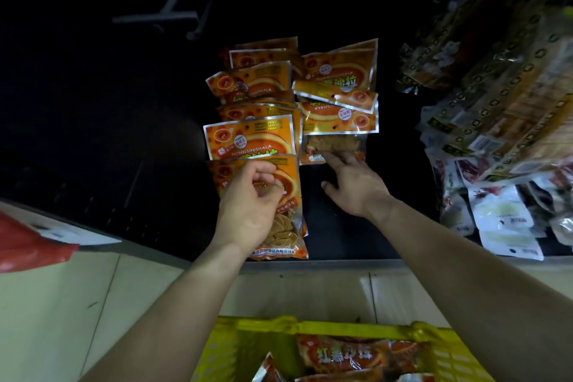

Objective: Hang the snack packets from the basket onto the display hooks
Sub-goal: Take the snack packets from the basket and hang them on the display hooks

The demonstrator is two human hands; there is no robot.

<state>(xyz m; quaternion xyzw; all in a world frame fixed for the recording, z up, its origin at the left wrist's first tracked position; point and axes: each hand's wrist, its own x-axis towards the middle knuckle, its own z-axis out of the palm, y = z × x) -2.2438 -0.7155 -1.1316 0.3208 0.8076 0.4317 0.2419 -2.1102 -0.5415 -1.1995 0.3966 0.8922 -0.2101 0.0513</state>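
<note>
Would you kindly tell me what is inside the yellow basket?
Orange snack packets lie in the yellow basket. They cover its floor, and the picture's edge cuts off the rest, so their number cannot be told.

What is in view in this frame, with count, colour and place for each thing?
hung packets: about ten, orange, two columns on the dark rack, centre
front packet: one, orange, lowest in the left column
lowest right packet: one, partly clear, right column
side packets: many, dark, gold and white, right
hooks: a few bare, grey, top
basket: one, yellow, bottom
basket packets: several, orange, inside it
bag: one, red, left edge
left hand: fingers curled on the front packet
right hand: fingers straight, touching the lowest right packet
</note>
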